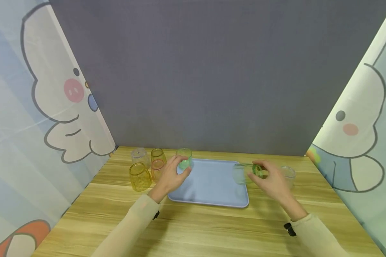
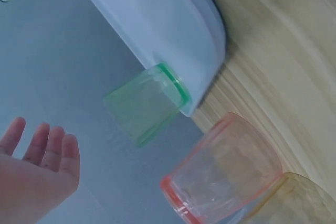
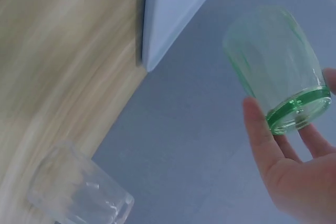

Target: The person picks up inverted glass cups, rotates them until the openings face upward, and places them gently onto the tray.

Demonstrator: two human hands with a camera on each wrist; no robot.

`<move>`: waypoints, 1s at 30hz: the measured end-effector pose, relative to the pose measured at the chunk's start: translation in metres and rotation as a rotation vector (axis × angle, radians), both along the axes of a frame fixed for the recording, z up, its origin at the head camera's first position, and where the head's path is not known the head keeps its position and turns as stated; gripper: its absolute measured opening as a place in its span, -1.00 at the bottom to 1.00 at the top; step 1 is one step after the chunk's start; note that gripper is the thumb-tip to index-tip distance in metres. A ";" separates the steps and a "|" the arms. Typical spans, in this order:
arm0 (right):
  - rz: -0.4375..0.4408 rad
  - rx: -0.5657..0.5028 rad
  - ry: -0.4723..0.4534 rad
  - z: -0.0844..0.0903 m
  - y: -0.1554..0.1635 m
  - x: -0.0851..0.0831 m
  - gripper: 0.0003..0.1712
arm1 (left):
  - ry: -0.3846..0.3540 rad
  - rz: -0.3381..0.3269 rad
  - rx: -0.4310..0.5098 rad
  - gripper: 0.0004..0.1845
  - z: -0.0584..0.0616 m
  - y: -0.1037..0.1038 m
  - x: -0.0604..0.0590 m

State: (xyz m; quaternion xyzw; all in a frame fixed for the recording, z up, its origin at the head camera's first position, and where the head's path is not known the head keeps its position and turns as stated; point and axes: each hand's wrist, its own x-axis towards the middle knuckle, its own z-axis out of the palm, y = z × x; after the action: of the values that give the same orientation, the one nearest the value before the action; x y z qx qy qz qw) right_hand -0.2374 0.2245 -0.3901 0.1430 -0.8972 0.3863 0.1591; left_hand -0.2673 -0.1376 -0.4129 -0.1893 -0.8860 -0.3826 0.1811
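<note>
My right hand [image 1: 273, 180] holds a pale green glass [image 1: 244, 173] by its thick base, tipped on its side in the air with the mouth facing left over the tray's right edge. In the right wrist view, the fingers and thumb go around the base of this glass [image 3: 278, 61]. My left hand [image 1: 171, 175] is spread with nothing in it, thumb apart from the fingers. Just beyond it, a second green glass [image 1: 184, 160] stands base down at the back left corner of the blue tray [image 1: 212, 184]; the left wrist view shows a gap between hand and glass [image 2: 147, 103].
Left of the tray are a pink glass [image 1: 157, 169], two yellow glasses, the nearer one [image 1: 140, 177] larger, and a clear glass [image 1: 140, 157]. Behind my right hand, another clear glass [image 1: 288, 174] stands upside down. A grey panel [image 1: 199, 78] rises behind the wooden table [image 1: 199, 228].
</note>
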 end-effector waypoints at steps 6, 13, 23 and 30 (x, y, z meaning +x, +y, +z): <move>0.020 -0.094 0.004 -0.005 -0.009 0.000 -0.42 | -0.049 -0.037 0.024 -0.52 0.004 0.003 0.005; 0.035 -0.185 -0.039 -0.009 -0.013 0.003 -0.42 | -0.069 -0.064 0.053 -0.49 0.006 0.008 0.011; 0.099 -0.345 -0.037 -0.012 -0.021 0.004 -0.47 | -0.052 -0.114 0.121 -0.49 0.013 0.014 0.017; 0.135 -0.443 -0.021 -0.007 -0.029 0.007 -0.50 | -0.054 -0.171 0.193 -0.49 0.014 0.019 0.021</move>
State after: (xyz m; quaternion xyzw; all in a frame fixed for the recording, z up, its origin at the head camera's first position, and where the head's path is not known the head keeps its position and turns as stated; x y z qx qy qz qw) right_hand -0.2302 0.1956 -0.3970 0.1602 -0.7804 0.5852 0.1508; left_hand -0.2465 -0.1185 -0.3991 -0.2354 -0.8304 -0.4848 0.1416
